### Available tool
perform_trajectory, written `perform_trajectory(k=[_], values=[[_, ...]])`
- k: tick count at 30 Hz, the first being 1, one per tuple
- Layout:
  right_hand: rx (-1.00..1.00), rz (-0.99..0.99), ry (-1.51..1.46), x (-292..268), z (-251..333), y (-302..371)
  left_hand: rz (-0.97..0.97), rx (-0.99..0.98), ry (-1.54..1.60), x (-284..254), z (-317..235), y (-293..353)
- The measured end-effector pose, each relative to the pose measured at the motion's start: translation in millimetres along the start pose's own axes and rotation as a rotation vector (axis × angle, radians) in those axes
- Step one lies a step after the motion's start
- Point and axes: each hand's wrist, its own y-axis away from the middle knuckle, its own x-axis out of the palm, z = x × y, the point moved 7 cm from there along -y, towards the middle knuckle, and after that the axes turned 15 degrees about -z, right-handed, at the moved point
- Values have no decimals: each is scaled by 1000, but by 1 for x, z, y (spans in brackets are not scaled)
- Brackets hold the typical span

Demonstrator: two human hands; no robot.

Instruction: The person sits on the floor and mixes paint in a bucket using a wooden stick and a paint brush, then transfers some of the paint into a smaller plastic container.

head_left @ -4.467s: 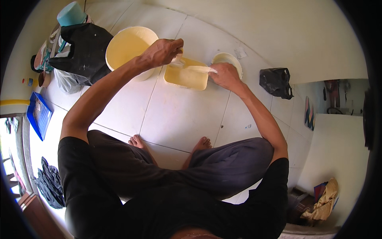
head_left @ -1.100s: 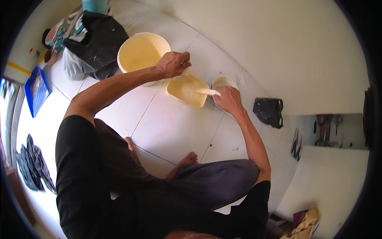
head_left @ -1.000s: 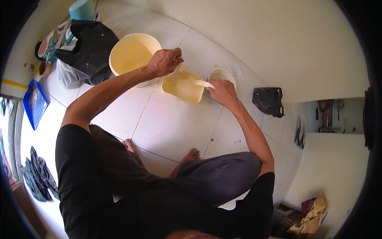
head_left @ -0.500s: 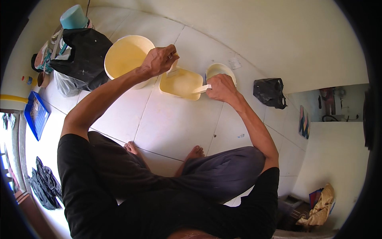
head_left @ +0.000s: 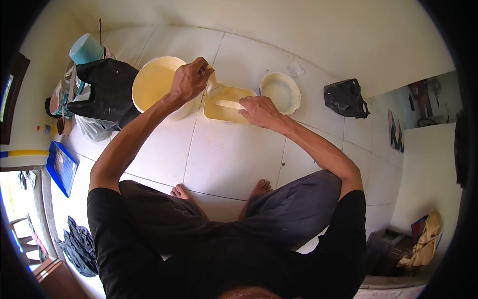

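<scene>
The left hand (head_left: 189, 79) pinches a small, light scoop (head_left: 215, 85) while the right hand (head_left: 260, 110) grips a stiff, likely slippery stirring stick (head_left: 229, 104).

A black plastic bag (head_left: 344, 98) is seen by the wall on the white tiled floor (head_left: 234, 159), a turquoise cup (head_left: 85, 49) at the far left, and a blue tray (head_left: 60, 168) below it.

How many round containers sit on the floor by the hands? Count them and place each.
2. A big cream bucket under the left hand; a smaller white tub beyond the right hand. The black bag may hide more.
</scene>
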Motion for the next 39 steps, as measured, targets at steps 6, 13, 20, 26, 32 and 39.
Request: perform_trajectory(k=[6,13,20,26,32,39], values=[[10,113,-54,-18,-4,1,6,17,27,3,3,1],[47,99,111,-48,-41,-3,38,19,2,8,-2,2],[5,-35,128,-47,-30,-15,-13,1,74,8,5,2],[-22,-11,183,-37,-29,-11,7,-11,53,7,4,3],[-56,165,264,-52,-12,-10,8,-18,52,6,4,1],[83,259,156,-44,-8,-10,-29,-12,90,5,4,1]])
